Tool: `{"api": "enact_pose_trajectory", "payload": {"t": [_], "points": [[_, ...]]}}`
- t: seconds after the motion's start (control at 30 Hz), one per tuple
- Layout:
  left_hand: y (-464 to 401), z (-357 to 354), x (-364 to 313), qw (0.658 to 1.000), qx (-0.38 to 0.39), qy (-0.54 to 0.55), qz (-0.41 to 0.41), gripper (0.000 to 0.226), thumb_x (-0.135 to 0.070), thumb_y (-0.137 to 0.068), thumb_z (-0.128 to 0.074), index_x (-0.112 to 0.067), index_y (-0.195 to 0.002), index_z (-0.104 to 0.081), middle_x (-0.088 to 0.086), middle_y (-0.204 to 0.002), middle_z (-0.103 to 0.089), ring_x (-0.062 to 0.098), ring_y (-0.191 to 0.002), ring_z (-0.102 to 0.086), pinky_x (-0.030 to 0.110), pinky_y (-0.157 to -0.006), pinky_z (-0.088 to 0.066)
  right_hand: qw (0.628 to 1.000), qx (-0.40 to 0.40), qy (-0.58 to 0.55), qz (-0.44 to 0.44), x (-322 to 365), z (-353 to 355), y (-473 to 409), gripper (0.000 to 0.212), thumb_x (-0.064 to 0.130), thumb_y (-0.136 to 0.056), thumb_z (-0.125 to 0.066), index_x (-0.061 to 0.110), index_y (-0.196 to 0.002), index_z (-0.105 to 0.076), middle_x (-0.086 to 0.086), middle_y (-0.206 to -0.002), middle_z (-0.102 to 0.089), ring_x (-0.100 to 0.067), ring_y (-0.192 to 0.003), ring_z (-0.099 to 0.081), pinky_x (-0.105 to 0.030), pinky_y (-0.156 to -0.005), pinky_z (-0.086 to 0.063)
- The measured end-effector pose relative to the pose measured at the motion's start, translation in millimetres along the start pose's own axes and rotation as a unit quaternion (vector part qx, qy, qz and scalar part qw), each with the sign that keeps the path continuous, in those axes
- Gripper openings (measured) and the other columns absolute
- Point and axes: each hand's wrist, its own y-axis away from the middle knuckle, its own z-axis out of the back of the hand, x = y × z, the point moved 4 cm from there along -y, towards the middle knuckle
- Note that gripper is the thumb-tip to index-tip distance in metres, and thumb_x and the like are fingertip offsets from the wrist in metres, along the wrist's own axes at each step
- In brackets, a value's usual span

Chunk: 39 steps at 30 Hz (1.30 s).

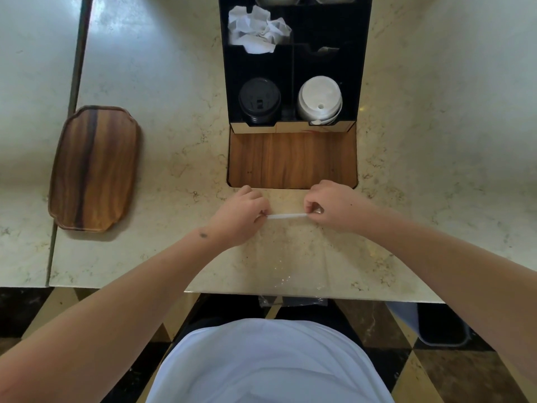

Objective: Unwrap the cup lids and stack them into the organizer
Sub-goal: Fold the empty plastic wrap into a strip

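Note:
My left hand (pixel 242 215) and my right hand (pixel 334 206) each pinch one end of a clear plastic wrapper (pixel 286 216), stretched taut between them just above the counter. The rest of the wrapper (pixel 290 274) hangs down thin and see-through over the counter's front edge. No lids are visible inside it. The black organizer (pixel 360 68) stands straight ahead. Its front left slot holds a stack of black lids (pixel 259 100), and its front right slot holds a stack of white lids (pixel 319 98).
Crumpled white paper (pixel 257 29) fills a rear left compartment of the organizer. The organizer's wooden front panel (pixel 292 159) faces me. A wooden tray (pixel 93 168) lies on the marble counter (pixel 174 112) at the left. A grey bin (pixel 436 324) stands on the floor to my right.

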Motion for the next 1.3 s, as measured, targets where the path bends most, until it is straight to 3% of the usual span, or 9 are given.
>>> {"api": "enact_pose_trajectory", "payload": {"t": [0.13,0.23,0.47,0.63,0.73,0.87,1.0,1.13,1.3], "points": [[8,3,-8,0.993,-0.030,-0.082,-0.078,0.002,-0.006,-0.094,-0.064,-0.007,-0.096,-0.065,0.009,-0.096,-0.065,0.029,-0.093,-0.055,0.044,-0.084,-0.051,0.990,-0.077,0.084,0.085,6,-4,18,0.015,0.006,-0.091,-0.063,0.016,-0.080,-0.065,0.003,-0.086,-0.060,-0.017,-0.083,-0.050,-0.024,-0.065,-0.038],[14,1,-13,0.986,-0.042,-0.113,-0.116,0.019,0.007,-0.080,-0.073,-0.006,-0.092,-0.065,0.010,-0.093,-0.064,0.029,-0.087,-0.056,0.041,-0.080,-0.052,0.981,-0.103,0.119,0.114,9,-15,28,0.018,-0.005,-0.088,-0.065,0.012,-0.093,-0.071,-0.004,-0.095,-0.063,-0.021,-0.085,-0.053,-0.032,-0.070,-0.048],[33,-4,-10,0.983,-0.039,-0.113,-0.141,0.009,-0.011,-0.091,-0.071,-0.008,-0.099,-0.075,0.007,-0.092,-0.066,0.028,-0.085,-0.057,0.042,-0.075,-0.052,0.984,-0.139,0.076,0.077,15,-17,43,0.012,0.023,-0.093,-0.070,0.019,-0.101,-0.078,-0.001,-0.100,-0.071,-0.017,-0.090,-0.059,-0.022,-0.078,-0.038],[16,1,-6,1.000,-0.004,-0.011,-0.002,0.011,-0.016,-0.098,-0.061,-0.009,-0.098,-0.070,0.004,-0.089,-0.068,0.025,-0.083,-0.059,0.042,-0.075,-0.053,0.997,-0.059,-0.031,-0.035,9,-10,23,0.008,0.026,-0.096,-0.063,0.021,-0.099,-0.069,0.007,-0.089,-0.066,-0.015,-0.085,-0.058,-0.030,-0.077,-0.049],[6,-1,3,0.994,0.008,0.042,0.103,0.017,-0.021,-0.095,-0.068,-0.017,-0.111,-0.064,-0.004,-0.097,-0.064,0.020,-0.087,-0.060,0.038,-0.077,-0.055,0.993,-0.036,-0.081,-0.080,4,-8,15,0.012,0.026,-0.093,-0.069,0.021,-0.103,-0.068,0.007,-0.093,-0.061,-0.011,-0.082,-0.058,-0.020,-0.068,-0.042],[-2,-1,7,0.988,0.039,0.051,0.139,0.007,-0.022,-0.091,-0.073,-0.018,-0.095,-0.070,-0.001,-0.106,-0.054,0.018,-0.095,-0.053,0.033,-0.080,-0.051,0.994,-0.009,-0.070,-0.084,3,-5,11,0.002,0.023,-0.091,-0.069,0.020,-0.091,-0.069,0.006,-0.095,-0.055,-0.012,-0.086,-0.053,-0.025,-0.073,-0.042],[1,2,-1,0.995,0.050,0.009,0.083,0.003,-0.018,-0.096,-0.062,-0.018,-0.097,-0.065,-0.002,-0.100,-0.060,0.021,-0.097,-0.054,0.031,-0.080,-0.047,0.997,-0.002,-0.060,-0.055,9,-4,14,0.004,0.019,-0.094,-0.063,0.021,-0.094,-0.066,0.016,-0.083,-0.058,-0.009,-0.087,-0.053,-0.026,-0.073,-0.043],[16,1,-9,0.998,0.031,-0.048,-0.014,0.008,-0.007,-0.097,-0.057,-0.014,-0.096,-0.062,0.002,-0.099,-0.062,0.019,-0.090,-0.052,0.035,-0.081,-0.051,1.000,-0.029,-0.009,-0.003,14,-10,23,0.012,0.016,-0.096,-0.058,0.019,-0.087,-0.065,0.004,-0.087,-0.063,-0.015,-0.084,-0.053,-0.031,-0.077,-0.047],[40,-8,-10,0.992,-0.042,-0.082,-0.087,0.022,0.017,-0.074,-0.070,-0.002,-0.085,-0.067,0.011,-0.088,-0.061,0.024,-0.075,-0.054,0.035,-0.060,-0.053,0.989,-0.124,0.057,0.057,28,-24,43,0.009,0.003,-0.089,-0.069,0.010,-0.083,-0.067,-0.004,-0.092,-0.062,-0.012,-0.077,-0.045,-0.024,-0.067,-0.034]]}}
